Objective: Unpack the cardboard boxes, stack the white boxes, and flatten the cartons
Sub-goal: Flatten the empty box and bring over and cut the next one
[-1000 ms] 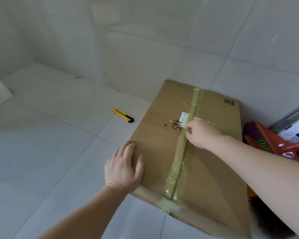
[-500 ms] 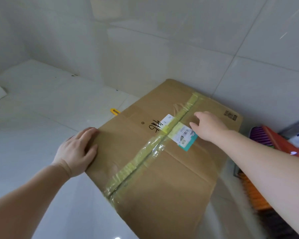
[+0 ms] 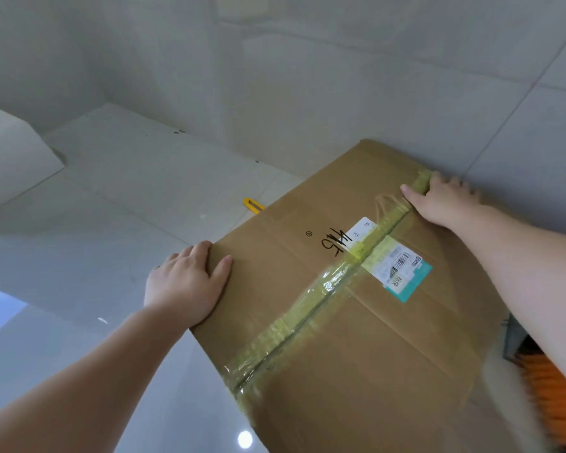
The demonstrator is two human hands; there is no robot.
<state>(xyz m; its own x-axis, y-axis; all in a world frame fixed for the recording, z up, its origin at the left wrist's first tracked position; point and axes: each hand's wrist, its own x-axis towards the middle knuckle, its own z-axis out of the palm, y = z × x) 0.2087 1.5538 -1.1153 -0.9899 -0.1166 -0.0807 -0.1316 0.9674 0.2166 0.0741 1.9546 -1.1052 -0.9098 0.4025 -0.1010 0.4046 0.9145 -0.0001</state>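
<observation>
A large brown cardboard box [image 3: 356, 348] fills the lower right, sealed along its middle seam with yellowish tape [image 3: 311, 317]. It carries black handwriting and a white and teal shipping label [image 3: 397, 268]. My left hand [image 3: 187, 284] grips the box's left edge, with the thumb on top and the fingers over the side. My right hand [image 3: 445, 201] holds the far edge where the tape wraps over, next to the wall. No white boxes are in sight.
A yellow utility knife [image 3: 252, 204] lies on the tiled floor, half hidden behind the box's far left edge. An orange broom [image 3: 551, 390] lies at the lower right under my right arm. A tiled wall stands right behind the box. A white slab [image 3: 13, 152] sits far left.
The box has turned and come closer to me. My right hand went from the label to the far taped edge. My left hand shifted along the left edge.
</observation>
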